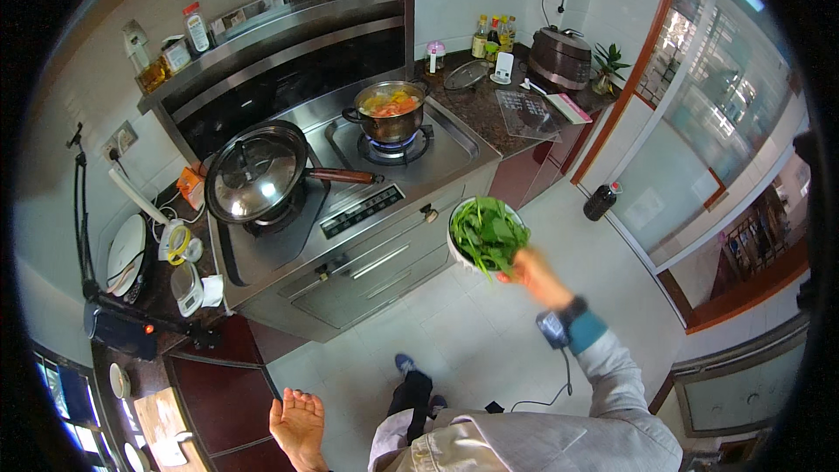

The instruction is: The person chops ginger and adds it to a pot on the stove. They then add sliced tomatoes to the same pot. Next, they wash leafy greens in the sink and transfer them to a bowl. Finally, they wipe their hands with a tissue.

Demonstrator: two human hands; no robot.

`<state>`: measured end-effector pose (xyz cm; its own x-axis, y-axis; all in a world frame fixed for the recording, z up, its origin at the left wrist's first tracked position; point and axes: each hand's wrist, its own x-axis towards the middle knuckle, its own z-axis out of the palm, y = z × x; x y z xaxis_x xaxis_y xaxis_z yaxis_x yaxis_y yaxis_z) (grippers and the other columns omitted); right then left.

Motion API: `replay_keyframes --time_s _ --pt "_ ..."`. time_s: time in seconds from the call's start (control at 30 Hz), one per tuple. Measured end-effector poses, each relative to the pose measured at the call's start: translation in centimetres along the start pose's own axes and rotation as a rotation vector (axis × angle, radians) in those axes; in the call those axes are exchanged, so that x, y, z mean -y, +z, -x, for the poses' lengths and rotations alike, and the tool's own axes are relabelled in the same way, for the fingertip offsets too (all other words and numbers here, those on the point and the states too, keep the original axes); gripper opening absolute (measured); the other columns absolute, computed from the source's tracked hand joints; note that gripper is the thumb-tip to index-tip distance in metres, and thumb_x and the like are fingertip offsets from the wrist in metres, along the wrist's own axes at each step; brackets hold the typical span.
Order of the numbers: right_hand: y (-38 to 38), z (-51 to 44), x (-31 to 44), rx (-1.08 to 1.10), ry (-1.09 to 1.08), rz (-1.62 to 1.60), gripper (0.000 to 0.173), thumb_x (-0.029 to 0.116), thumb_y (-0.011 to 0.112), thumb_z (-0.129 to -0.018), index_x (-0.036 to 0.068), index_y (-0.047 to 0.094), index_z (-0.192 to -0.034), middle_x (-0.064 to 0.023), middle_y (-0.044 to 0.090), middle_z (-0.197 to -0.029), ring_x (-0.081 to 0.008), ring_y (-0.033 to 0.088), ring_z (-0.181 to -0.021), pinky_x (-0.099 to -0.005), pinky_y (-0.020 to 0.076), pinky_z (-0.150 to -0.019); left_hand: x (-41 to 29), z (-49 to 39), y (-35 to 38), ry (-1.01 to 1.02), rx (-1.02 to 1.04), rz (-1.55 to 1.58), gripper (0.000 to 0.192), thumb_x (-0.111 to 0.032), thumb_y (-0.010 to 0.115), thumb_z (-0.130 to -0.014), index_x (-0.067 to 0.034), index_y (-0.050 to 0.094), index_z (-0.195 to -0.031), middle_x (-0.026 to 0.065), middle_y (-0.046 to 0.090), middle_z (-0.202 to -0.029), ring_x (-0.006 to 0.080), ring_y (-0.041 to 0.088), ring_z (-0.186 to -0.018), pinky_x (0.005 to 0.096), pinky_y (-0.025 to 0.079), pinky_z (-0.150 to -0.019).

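My right hand (534, 275), a little blurred, grips the rim of a white bowl (453, 250) heaped with leafy greens (488, 233), held over the floor in front of the stove. My left hand (298, 423) is palm up near the lower cabinets, with nothing in it. On the right burner a steel pot (391, 119) holds orange and yellow food in liquid above a blue flame (391, 144). A wok (219, 200) with a wooden handle and a glass lid (255, 174) sits on the left burner.
Right counter: bottles (491, 36), a glass lid (467, 75), a rice cooker or pressure cooker (560, 58) and a clear sheet (527, 115). Left: a black jointed arm (82, 229), a kitchen scale (187, 288), a cutting board (157, 413) with a cleaver. A dark bottle (601, 202) stands on the floor.
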<state>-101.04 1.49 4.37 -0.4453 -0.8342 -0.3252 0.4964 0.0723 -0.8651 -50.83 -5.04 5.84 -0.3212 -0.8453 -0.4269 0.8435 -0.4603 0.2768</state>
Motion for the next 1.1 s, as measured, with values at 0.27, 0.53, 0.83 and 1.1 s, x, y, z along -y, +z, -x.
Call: replay_keyframes --time_s 0.27,0.53,0.83,1.1 --pt "-3.6 -17.5 7.0 -0.132 -0.077 -0.053 0.029 0.005 0.048 -0.085 -0.013 0.049 -0.108 -0.0194 0.062 -0.094 -0.0276 0.066 -0.077 -0.0396 0.0605 -0.074 4.0 -12.4 3.8 0.058 -0.008 0.069 0.037 -0.034 0.046 -0.094 -0.003 0.066 -0.101 0.0094 0.067 -0.094 0.0235 0.061 -0.090 0.0399 0.045 -0.093" --pt "-9.5 -33.5 10.4 -0.215 -0.021 -0.162 0.029 0.003 0.048 -0.085 -0.016 0.046 -0.106 -0.0235 0.059 -0.099 -0.0357 0.067 -0.079 -0.0387 0.0621 -0.069 9.5 -20.3 12.2 0.074 0.046 -0.006 0.035 -0.033 0.046 -0.094 -0.004 0.066 -0.102 0.0097 0.067 -0.096 0.0238 0.061 -0.092 0.0406 0.045 -0.093" --pt "-12.2 -46.5 11.9 -0.284 0.082 -0.202 0.019 0.001 0.049 -0.083 -0.007 0.044 -0.100 -0.0192 0.057 -0.091 -0.0357 0.066 -0.077 -0.0448 0.0613 -0.071 19.0 -20.1 14.7 0.260 -0.009 -0.053 0.030 -0.028 0.050 -0.095 -0.005 0.063 -0.108 0.0089 0.068 -0.106 0.0215 0.063 -0.101 0.0398 0.044 -0.099" --pt "-19.8 -40.4 11.6 -0.082 0.229 -0.141 0.044 0.043 0.058 -0.091 0.003 0.053 -0.107 -0.0104 0.063 -0.089 -0.0223 0.065 -0.074 -0.0346 0.0558 -0.064 22.8 -23.8 18.5 0.218 0.044 -0.127 0.030 -0.027 0.050 -0.095 -0.005 0.061 -0.111 0.0089 0.068 -0.105 0.0211 0.064 -0.100 0.0389 0.044 -0.098"
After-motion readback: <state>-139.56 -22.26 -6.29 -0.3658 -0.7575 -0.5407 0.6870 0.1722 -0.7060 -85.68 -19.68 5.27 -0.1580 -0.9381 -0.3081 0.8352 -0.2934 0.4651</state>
